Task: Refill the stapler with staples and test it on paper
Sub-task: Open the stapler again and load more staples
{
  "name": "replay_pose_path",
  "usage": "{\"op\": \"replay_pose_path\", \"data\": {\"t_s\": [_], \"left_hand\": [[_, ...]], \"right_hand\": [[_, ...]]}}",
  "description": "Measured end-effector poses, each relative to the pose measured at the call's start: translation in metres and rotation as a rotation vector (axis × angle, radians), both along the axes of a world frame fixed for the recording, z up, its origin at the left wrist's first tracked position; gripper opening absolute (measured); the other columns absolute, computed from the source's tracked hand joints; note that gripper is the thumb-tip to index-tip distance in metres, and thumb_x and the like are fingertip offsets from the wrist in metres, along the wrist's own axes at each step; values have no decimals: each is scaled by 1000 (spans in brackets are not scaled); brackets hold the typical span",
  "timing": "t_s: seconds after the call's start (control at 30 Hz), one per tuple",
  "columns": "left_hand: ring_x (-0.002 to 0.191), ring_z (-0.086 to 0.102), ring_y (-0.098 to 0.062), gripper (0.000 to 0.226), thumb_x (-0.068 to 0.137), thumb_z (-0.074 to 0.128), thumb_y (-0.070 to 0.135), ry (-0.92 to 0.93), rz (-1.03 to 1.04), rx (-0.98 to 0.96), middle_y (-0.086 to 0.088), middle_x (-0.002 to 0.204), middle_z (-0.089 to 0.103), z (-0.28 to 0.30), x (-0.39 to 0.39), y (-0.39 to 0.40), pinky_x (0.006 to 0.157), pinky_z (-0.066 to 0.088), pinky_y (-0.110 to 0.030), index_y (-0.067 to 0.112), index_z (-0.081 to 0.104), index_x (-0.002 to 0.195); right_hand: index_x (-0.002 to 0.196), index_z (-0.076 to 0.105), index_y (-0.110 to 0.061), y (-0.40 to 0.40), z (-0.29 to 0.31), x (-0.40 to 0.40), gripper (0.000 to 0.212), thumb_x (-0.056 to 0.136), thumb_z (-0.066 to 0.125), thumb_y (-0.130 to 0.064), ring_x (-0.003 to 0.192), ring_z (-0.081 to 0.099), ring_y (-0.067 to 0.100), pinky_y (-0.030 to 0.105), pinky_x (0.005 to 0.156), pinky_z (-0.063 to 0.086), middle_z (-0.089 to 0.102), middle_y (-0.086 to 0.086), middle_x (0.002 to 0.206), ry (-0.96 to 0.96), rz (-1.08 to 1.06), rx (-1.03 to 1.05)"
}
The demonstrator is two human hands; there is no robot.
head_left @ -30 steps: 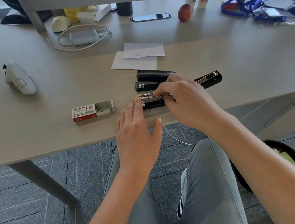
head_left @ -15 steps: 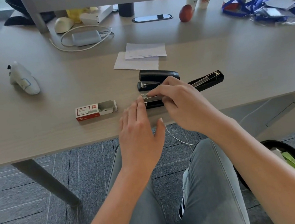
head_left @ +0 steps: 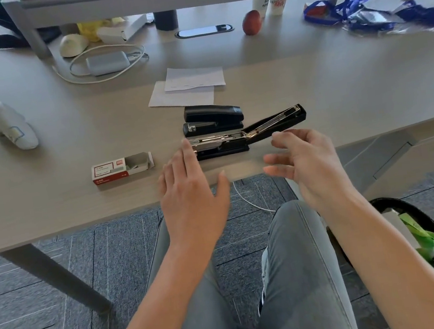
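Stapler lies near the desk's near edge, lid swung fully open to the right, metal staple channel exposed on top. My left hand is flat, fingers straight, fingertips at the stapler's left end; can't tell if they actually touch it. My right hand hovers just near of the open lid, fingers loosely spread and slightly curled, holding nothing. Staple box sits to the left of the stapler, right end flap open. Second black stapler, closed, sits just beyond the open one. Two paper sheets lie farther back, overlapping.
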State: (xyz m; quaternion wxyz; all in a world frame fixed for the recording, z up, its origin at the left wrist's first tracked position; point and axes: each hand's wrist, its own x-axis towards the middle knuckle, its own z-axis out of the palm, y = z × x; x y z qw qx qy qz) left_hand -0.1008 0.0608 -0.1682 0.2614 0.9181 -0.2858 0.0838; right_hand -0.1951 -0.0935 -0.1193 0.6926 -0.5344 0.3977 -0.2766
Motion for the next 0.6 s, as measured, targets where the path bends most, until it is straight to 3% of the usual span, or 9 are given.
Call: {"op": "replay_pose_path", "data": {"t_s": [0.1,0.17,0.33,0.4,0.5,0.53,0.6], "left_hand": [[147,35,-26,81,98,48,53,-21,0,29,-11,159,38,0,0,-1,121,23,-41,7,20,159],[147,34,-26,81,98,48,53,-23,-5,37,-11,159,38,0,0,0,121,23,-41,7,20,159],[146,36,-27,81,98,48,52,-26,-3,52,-12,158,40,1,0,0,120,26,-43,7,21,159],[145,37,-28,81,98,49,52,-28,-5,59,-12,157,41,1,0,0,120,26,-43,6,22,158],[142,40,-28,81,98,50,52,-39,-8,42,-11,153,46,1,0,1,119,28,-44,6,22,158],[141,41,-27,82,98,50,52,-37,-13,30,-11,152,46,2,-1,1,119,28,-44,6,19,159],[139,43,-27,89,97,53,51,-34,-27,-4,-10,149,48,4,-1,2,119,27,-43,8,8,161]], "right_hand": [[115,60,2,-7,2,2,19,100,65,-8,79,78,26,29,63,65,70,20,101,-132,50,138],[111,63,-3,-9,1,6,12,100,63,-6,86,79,30,29,63,65,72,23,110,-150,69,121],[127,61,-15,-8,-1,18,27,100,64,-9,80,78,25,27,54,60,70,2,109,-144,88,-50],[134,59,-19,-7,-1,23,33,102,61,-11,72,75,19,29,54,58,73,-2,114,-110,121,-229],[141,58,-27,-11,-4,33,41,101,61,-17,69,66,15,25,61,55,71,-12,117,25,192,-681],[143,57,-29,-13,-5,36,44,100,61,-20,71,63,13,22,66,53,69,-13,118,82,232,-840],[145,56,-30,-14,-7,42,46,99,60,-25,74,58,11,26,74,51,64,-9,119,199,329,-1082]]}}
